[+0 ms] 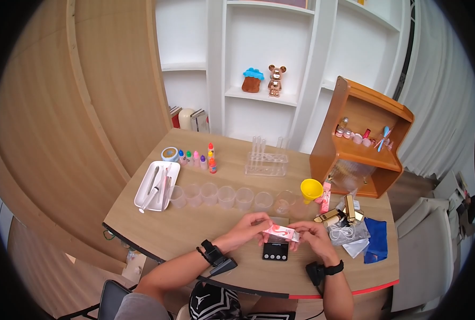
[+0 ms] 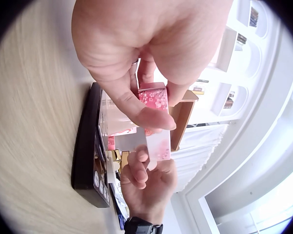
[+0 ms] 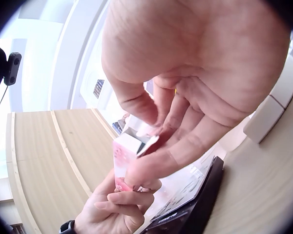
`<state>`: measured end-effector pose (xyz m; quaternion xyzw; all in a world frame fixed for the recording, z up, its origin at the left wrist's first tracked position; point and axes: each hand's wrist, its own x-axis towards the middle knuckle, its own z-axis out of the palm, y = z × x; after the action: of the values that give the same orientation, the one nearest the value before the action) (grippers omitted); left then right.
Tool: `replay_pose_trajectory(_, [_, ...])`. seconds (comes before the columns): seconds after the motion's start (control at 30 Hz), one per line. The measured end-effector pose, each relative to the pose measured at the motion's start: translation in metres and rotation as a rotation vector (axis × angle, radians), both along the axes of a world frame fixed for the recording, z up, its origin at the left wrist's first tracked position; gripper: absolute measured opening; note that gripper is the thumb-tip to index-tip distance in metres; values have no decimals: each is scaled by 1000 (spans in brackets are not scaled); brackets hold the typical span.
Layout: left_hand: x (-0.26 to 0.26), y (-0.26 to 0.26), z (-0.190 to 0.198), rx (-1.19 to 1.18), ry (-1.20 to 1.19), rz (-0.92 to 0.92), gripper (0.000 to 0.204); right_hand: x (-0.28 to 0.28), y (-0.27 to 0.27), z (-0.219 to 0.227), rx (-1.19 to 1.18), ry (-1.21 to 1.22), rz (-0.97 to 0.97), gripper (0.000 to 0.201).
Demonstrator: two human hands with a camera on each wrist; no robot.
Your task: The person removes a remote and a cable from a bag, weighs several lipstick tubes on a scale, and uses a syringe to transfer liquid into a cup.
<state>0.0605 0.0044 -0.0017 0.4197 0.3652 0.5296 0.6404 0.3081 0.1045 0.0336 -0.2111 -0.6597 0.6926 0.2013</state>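
Pink box [image 1: 280, 231], one end open — right fingers [image 3: 156, 168] pinch there, left fingers [image 2: 129, 105] grip the other end

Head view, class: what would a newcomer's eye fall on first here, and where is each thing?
First, probably, the pink box, held between the left hand and right hand above the black scale. Next, the bright yellow funnel at the right end of the row of clear cups, then the shiny bear figure on the white shelf behind the table.
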Motion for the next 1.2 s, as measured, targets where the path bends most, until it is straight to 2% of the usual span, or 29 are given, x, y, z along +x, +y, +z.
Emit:
replay_pose_trajectory(0.07, [0,-1,1,10,-1,-4,27,-2,-4,7,-45,24,-9,34])
replay_pose_trajectory(0.13, [1,-3,5,7,19,37,27,-3,-10,16,-17,-95,28,32])
replay_pose_trajectory(0.27, [6,-11,25,57,75,13,26,3,-5,18,-34,-74,73,35])
replay_pose_trajectory(0.47, [30,-3,55,142,196,37,29,28,13,18,-176,110,62,37])
replay_pose_trajectory(0.53, [44,10,74,184,217,20,26,35,19,17,-259,258,18,37])
replay_pose_trajectory(0.6, [66,25,101,345,411,80,21,43,26,15,-285,333,-22,37])
replay_pose_trajectory(0.63, [79,36,110,428,478,154,19,46,31,13,-327,449,-91,37])
replay_pose_trajectory(0.67, [90,46,121,438,486,145,19,49,35,13,-368,565,-160,36])
replay_pose_trajectory(0.73, [109,64,142,672,913,304,17,53,40,15,-381,629,-240,35])
replay_pose_trajectory(0.77, [119,72,147,800,1005,377,18,55,41,16,-415,680,-331,33])
replay_pose_trajectory(0.83, [134,86,146,846,996,370,18,61,54,2,-461,740,-491,30])
replay_pose_trajectory(0.9, [148,96,144,886,982,358,18,67,63,-7,-507,766,-503,30])
replay_pose_trajectory(0.97, [158,99,142,1029,1131,416,16,70,62,-7,-561,750,-512,30])
replay_pose_trajectory(1.1, [172,95,147,1011,1179,379,16,70,65,-10,-639,780,-585,25])
replay_pose_trajectory(1.2, [169,94,150,910,1073,382,16,77,69,-11,-545,743,-605,20])
